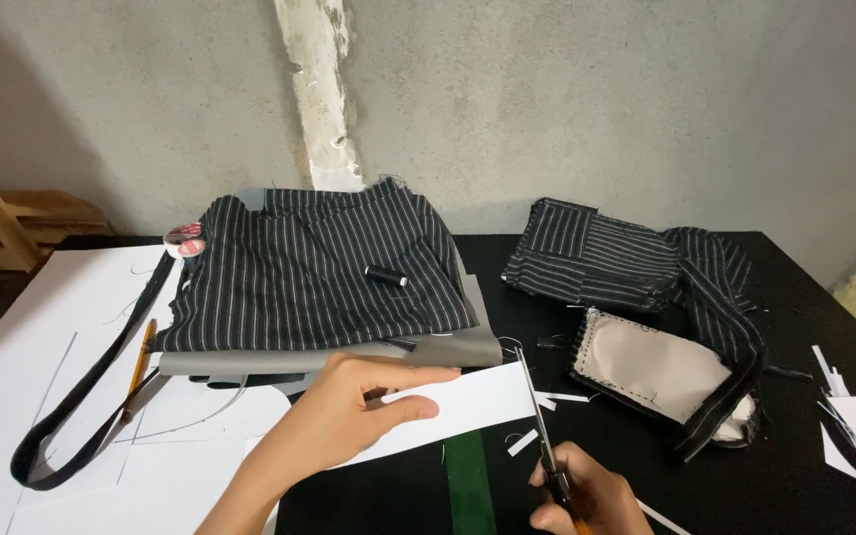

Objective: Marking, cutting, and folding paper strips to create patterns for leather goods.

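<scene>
Nearest, right hand (pixel 587 495) clenched around scissors (pixel 543 426), blades at the right edge of a white paper strip (pixel 468 401). Left hand (pixel 359 401) pressed flat on that strip, grasping nothing. Beyond, folded black pinstriped fabric (pixel 309 267) bearing a black thread spool (pixel 385 276); yellow pencil (pixel 141 355) left.

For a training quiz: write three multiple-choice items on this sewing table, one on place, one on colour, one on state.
1. Where does the black thread spool lie?
A. on the folded striped fabric
B. on the floor
C. in a drawer
2. What colour is the strip under the white paper?
A. red
B. green
C. yellow
3. What is the left hand doing?
A. hanging free
B. lifting a cup
C. pressing flat on the paper
Answers: A, the spool rests on the stripes; B, the strip is green; C, the palm lies down while the right hand holds scissors.
</scene>
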